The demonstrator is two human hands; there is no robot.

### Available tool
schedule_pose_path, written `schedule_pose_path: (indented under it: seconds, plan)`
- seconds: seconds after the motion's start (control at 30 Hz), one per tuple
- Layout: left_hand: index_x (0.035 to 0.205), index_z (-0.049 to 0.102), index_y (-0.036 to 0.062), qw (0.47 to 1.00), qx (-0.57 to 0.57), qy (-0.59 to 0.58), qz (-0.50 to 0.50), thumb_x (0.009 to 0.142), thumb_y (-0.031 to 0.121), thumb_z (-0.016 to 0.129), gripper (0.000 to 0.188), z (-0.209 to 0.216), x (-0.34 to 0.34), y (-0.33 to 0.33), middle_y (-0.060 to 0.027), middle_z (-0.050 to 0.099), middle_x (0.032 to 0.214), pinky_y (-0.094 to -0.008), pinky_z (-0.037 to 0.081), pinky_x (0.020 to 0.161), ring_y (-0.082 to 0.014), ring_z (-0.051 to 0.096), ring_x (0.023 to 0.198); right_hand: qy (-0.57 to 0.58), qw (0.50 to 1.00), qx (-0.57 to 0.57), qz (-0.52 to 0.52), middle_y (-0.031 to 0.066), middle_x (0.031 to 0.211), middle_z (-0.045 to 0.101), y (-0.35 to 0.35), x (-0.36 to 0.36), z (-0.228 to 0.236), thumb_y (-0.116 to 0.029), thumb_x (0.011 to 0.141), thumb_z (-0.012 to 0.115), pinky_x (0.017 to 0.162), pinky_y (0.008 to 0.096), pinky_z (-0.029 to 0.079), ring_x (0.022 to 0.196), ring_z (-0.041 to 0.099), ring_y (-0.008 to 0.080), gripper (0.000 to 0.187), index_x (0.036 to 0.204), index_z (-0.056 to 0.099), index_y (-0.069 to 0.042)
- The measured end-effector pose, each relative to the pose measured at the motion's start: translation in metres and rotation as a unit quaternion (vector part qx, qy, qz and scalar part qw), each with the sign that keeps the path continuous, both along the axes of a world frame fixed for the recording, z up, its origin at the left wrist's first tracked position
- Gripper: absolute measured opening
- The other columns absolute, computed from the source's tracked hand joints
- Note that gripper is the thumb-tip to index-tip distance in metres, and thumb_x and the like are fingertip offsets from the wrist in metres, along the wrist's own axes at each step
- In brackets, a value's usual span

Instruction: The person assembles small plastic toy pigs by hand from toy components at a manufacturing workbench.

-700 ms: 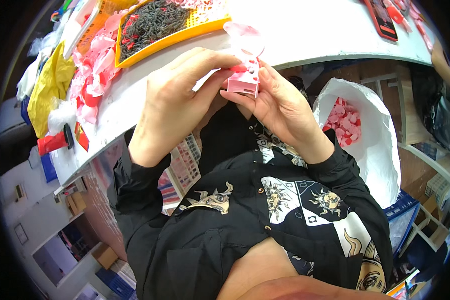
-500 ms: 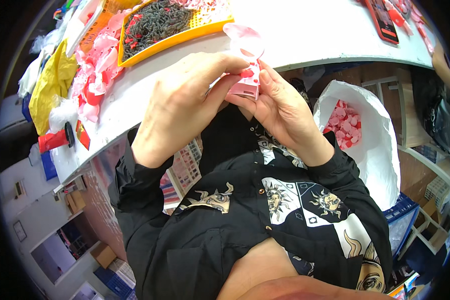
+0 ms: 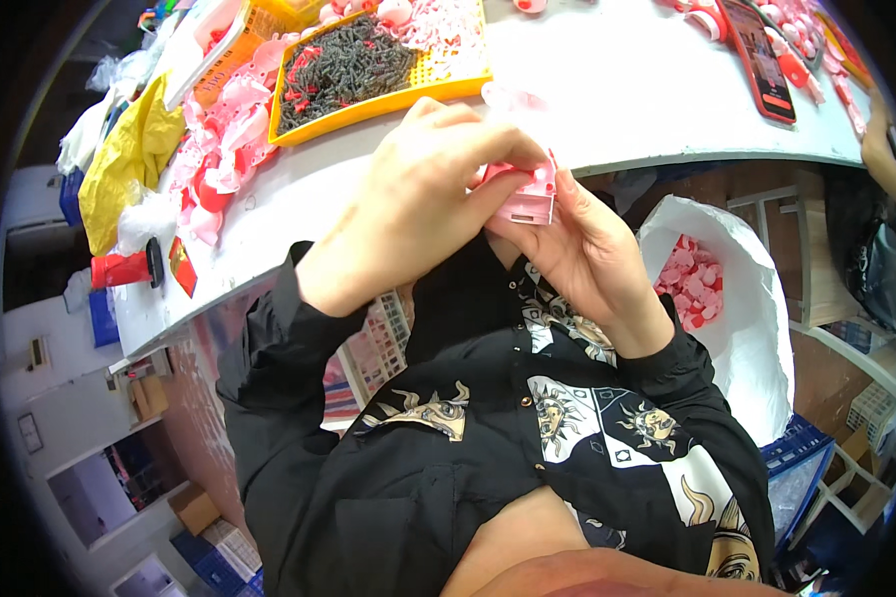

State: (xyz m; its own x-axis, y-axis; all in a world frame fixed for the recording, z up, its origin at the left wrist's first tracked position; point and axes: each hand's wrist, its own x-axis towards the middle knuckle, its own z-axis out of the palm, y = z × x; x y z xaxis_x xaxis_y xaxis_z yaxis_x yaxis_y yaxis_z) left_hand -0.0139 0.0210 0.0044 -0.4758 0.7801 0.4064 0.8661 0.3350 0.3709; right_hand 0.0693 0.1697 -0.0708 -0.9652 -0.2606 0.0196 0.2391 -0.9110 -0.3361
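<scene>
Near the table's front edge, my right hand (image 3: pixel 595 254) grips a pink plastic part (image 3: pixel 528 206) that has a boxy lower end with a slot. A thin, pale pink rounded flap (image 3: pixel 513 98) shows beyond my fingers and looks joined to it. My left hand (image 3: pixel 418 189) is closed in a pinch against the part's upper face, its thumb and forefinger close together. What lies between those fingertips is mostly covered, with only a trace of red beside them.
A yellow tray (image 3: pixel 378 111) holds black screw-like pieces (image 3: pixel 343 75) and small pink pieces. Pink and red plastic parts (image 3: pixel 224 149) are heaped left of it. A phone (image 3: pixel 757 60) lies at the right. Beside my right arm stands a white sack (image 3: pixel 757 328) with pink parts inside.
The table and its things sit lower and slightly right in view. My left fingers have closed further over the pink part, covering the small red piece seen at their tips before.
</scene>
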Motion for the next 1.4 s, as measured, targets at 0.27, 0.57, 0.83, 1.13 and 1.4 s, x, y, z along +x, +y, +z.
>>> schedule_pose_path:
  seconds: [0.27, 0.57, 0.83, 1.13, 1.4]
  plan:
    - [0.09, 0.067, -0.0008, 0.953, 0.114, -0.052, 0.277, 0.083, 0.022, 0.069, 0.024, 0.02, -0.111, 0.0, -0.0152, 0.07, 0.081, -0.0354, 0.052, 0.068, -0.0266, 0.068, 0.077, -0.03, 0.999, -0.029, -0.035, 0.0218, 0.132, 0.048, 0.013, -0.006, 0.01, -0.022, 0.102, 0.038, 0.107, 0.0458, 0.04, 0.123, 0.049, 0.0347, 0.042, 0.132, 0.037, 0.008]
    - [0.105, 0.068, 0.0053, 0.945, -0.029, 0.176, 0.272, 0.082, 0.02, 0.071, 0.027, -0.021, -0.152, -0.026, -0.0086, 0.07, 0.092, -0.0291, 0.052, 0.075, -0.0192, 0.067, 0.085, -0.021, 0.998, 0.017, -0.049, 0.0212, 0.13, 0.05, 0.017, 0.003, 0.001, -0.024, 0.102, 0.04, 0.104, 0.0485, 0.042, 0.12, 0.052, 0.0315, 0.046, 0.137, 0.033, 0.005]
    - [0.115, 0.061, -0.0007, 0.943, 0.188, -0.172, 0.213, 0.085, 0.006, 0.069, 0.032, -0.008, -0.063, -0.062, -0.0064, 0.066, 0.098, -0.0233, 0.051, 0.081, -0.0122, 0.064, 0.092, -0.016, 0.999, 0.019, -0.022, 0.0218, 0.13, 0.051, 0.011, 0.003, -0.008, -0.023, 0.101, 0.042, 0.103, 0.0479, 0.043, 0.119, 0.053, 0.0322, 0.047, 0.137, 0.033, 0.006]
    - [0.118, 0.057, -0.004, 0.78, 0.403, -0.43, 0.211, 0.092, 0.015, 0.061, 0.032, -0.023, 0.003, -0.122, -0.0163, 0.066, 0.105, -0.0323, 0.055, 0.087, -0.0237, 0.067, 0.093, -0.027, 0.999, 0.039, 0.0, 0.024, 0.128, 0.051, -0.004, 0.003, -0.003, -0.024, 0.102, 0.038, 0.103, 0.0467, 0.044, 0.121, 0.051, 0.0357, 0.046, 0.134, 0.036, 0.009]
    - [0.124, 0.053, -0.0031, 0.736, 0.44, -0.493, 0.148, 0.094, 0.016, 0.058, 0.036, -0.03, 0.017, -0.13, -0.0172, 0.063, 0.111, -0.0362, 0.05, 0.094, -0.0234, 0.063, 0.101, -0.006, 0.997, 0.053, 0.047, 0.0236, 0.129, 0.051, -0.024, 0.009, -0.004, -0.024, 0.101, 0.042, 0.103, 0.0452, 0.043, 0.119, 0.053, 0.0335, 0.047, 0.135, 0.035, 0.006]
